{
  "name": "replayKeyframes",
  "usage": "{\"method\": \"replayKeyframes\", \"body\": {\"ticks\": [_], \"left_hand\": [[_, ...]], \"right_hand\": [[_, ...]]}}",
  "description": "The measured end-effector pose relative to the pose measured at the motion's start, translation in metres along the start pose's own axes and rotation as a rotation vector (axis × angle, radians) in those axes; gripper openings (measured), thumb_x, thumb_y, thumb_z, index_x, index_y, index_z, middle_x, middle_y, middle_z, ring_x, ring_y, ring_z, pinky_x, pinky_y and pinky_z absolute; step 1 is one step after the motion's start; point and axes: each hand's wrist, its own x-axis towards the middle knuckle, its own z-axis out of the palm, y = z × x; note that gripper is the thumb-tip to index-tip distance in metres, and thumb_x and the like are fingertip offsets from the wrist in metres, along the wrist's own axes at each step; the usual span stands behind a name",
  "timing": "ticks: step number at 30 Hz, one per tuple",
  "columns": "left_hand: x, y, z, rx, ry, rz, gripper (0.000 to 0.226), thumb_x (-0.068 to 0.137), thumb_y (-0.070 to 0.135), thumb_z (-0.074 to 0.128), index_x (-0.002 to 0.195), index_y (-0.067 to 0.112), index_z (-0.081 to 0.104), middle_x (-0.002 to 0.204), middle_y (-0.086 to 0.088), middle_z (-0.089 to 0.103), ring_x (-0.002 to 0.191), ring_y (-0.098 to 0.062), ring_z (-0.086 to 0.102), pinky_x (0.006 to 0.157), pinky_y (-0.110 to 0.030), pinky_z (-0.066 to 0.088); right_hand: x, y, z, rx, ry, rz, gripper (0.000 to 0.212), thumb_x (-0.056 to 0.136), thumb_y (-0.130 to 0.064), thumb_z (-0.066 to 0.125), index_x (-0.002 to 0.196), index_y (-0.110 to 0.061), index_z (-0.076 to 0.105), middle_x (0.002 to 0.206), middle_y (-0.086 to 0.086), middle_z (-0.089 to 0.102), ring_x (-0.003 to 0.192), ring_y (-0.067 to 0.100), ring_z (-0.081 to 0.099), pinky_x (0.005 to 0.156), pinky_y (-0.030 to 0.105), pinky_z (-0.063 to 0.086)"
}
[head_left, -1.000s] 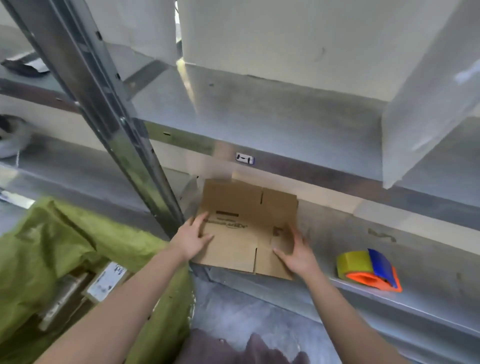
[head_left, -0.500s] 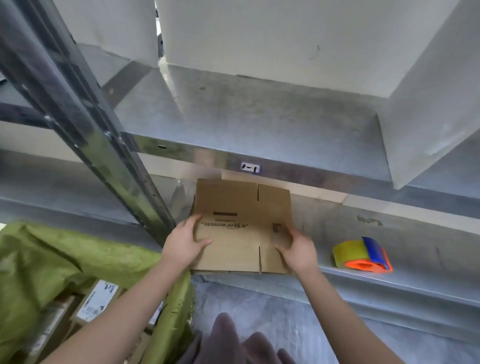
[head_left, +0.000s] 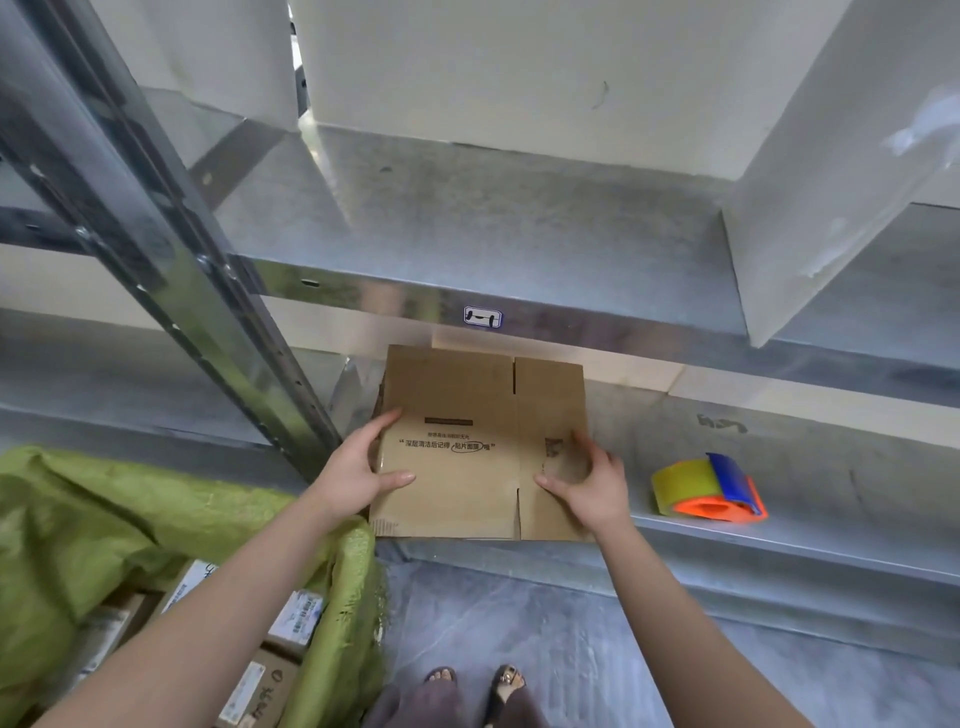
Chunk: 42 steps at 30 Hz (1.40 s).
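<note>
My left hand (head_left: 353, 467) and right hand (head_left: 592, 483) grip the flattened brown cardboard box (head_left: 467, 493) by its sides; grey metal shelf (head_left: 841, 467) beneath.

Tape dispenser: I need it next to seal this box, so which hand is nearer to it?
Right. The right hand holds the right edge of the flattened cardboard box, just left of the tape dispenser on the shelf; the left hand holds its far left edge.
</note>
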Motion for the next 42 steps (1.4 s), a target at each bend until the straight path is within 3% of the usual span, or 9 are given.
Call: {"method": "replayKeyframes", "body": {"ticks": [7, 12, 15, 18, 22, 26, 29, 34, 42], "left_hand": [[-0.002, 0.043, -0.001, -0.086, -0.028, 0.122, 0.087, 0.071, 0.017, 0.084, 0.139, 0.049, 0.04, 0.143, 0.012, 0.045, 0.121, -0.011, 0.055, 0.106, -0.036, 0.043], [-0.006, 0.082, 0.034, -0.11, -0.092, 0.191, 0.088, 0.073, 0.011, 0.082, 0.143, 0.039, 0.036, 0.134, 0.018, 0.043, 0.1, 0.014, 0.057, 0.082, -0.004, 0.044], [-0.013, 0.103, 0.073, -0.123, -0.169, 0.202, 0.091, 0.072, 0.007, 0.082, 0.143, 0.037, 0.034, 0.139, 0.013, 0.043, 0.11, 0.001, 0.058, 0.096, -0.02, 0.047], [-0.021, 0.123, 0.122, -0.118, -0.213, 0.22, 0.093, 0.071, 0.002, 0.082, 0.146, 0.029, 0.034, 0.136, 0.013, 0.045, 0.109, 0.003, 0.057, 0.089, -0.009, 0.047], [-0.036, 0.149, 0.199, -0.141, -0.236, 0.246, 0.089, 0.071, -0.005, 0.079, 0.144, 0.023, 0.036, 0.127, 0.015, 0.05, 0.1, 0.015, 0.057, 0.081, -0.006, 0.046], [-0.056, 0.165, 0.278, -0.125, -0.239, 0.248, 0.095, 0.067, 0.009, 0.086, 0.144, 0.033, 0.036, 0.14, 0.013, 0.045, 0.126, -0.004, 0.049, 0.108, -0.028, 0.04], [-0.072, 0.18, 0.333, -0.153, -0.248, 0.229, 0.094, 0.07, 0.002, 0.082, 0.146, 0.029, 0.034, 0.136, 0.013, 0.047, 0.12, -0.004, 0.053, 0.1, -0.02, 0.045], [-0.081, 0.209, 0.406, -0.103, -0.235, 0.26, 0.088, 0.076, -0.003, 0.077, 0.147, 0.025, 0.031, 0.136, 0.007, 0.046, 0.108, 0.001, 0.053, 0.08, -0.007, 0.046], [-0.038, 0.258, 0.485, -0.135, -0.177, 0.282, 0.09, 0.084, 0.003, 0.071, 0.149, 0.037, 0.019, 0.132, 0.01, 0.048, 0.112, -0.008, 0.055, 0.091, -0.024, 0.051]], "right_hand": [[-0.016, -0.019, -0.05, 0.1, 0.145, -0.136, 0.089, 0.062, -0.033, 0.091, 0.14, -0.032, 0.046, 0.136, 0.007, 0.039, 0.128, 0.022, 0.043, 0.107, 0.024, 0.029], [-0.037, -0.005, -0.106, 0.068, 0.197, -0.176, 0.089, 0.066, -0.033, 0.088, 0.143, -0.034, 0.043, 0.144, 0.008, 0.037, 0.134, 0.021, 0.038, 0.108, 0.022, 0.026], [-0.052, 0.027, -0.144, 0.082, 0.197, -0.143, 0.086, 0.065, -0.035, 0.088, 0.14, -0.036, 0.046, 0.14, 0.007, 0.042, 0.131, 0.02, 0.042, 0.114, 0.031, 0.03], [-0.066, 0.067, -0.181, 0.09, 0.233, -0.124, 0.086, 0.063, -0.035, 0.09, 0.139, -0.035, 0.048, 0.138, 0.009, 0.041, 0.128, 0.023, 0.044, 0.113, 0.041, 0.034], [-0.079, 0.12, -0.238, 0.096, 0.275, -0.128, 0.085, 0.064, -0.03, 0.09, 0.138, -0.033, 0.05, 0.138, 0.008, 0.04, 0.128, 0.019, 0.042, 0.113, 0.033, 0.032], [-0.088, 0.176, -0.301, 0.072, 0.252, -0.121, 0.084, 0.066, -0.029, 0.089, 0.138, -0.033, 0.048, 0.137, 0.006, 0.038, 0.127, 0.02, 0.043, 0.113, 0.035, 0.032], [-0.093, 0.214, -0.342, 0.031, 0.257, -0.115, 0.085, 0.065, -0.03, 0.09, 0.138, -0.034, 0.048, 0.138, 0.007, 0.039, 0.126, 0.021, 0.043, 0.113, 0.036, 0.033], [-0.09, 0.262, -0.396, 0.042, 0.252, -0.126, 0.088, 0.066, -0.022, 0.089, 0.14, -0.035, 0.044, 0.14, 0.005, 0.038, 0.119, 0.001, 0.034, 0.105, 0.018, 0.023], [-0.036, 0.299, -0.453, 0.045, 0.324, -0.178, 0.091, 0.072, -0.018, 0.085, 0.145, -0.034, 0.033, 0.149, 0.002, 0.025, 0.13, 0.008, 0.034, 0.104, 0.018, 0.023]]}}
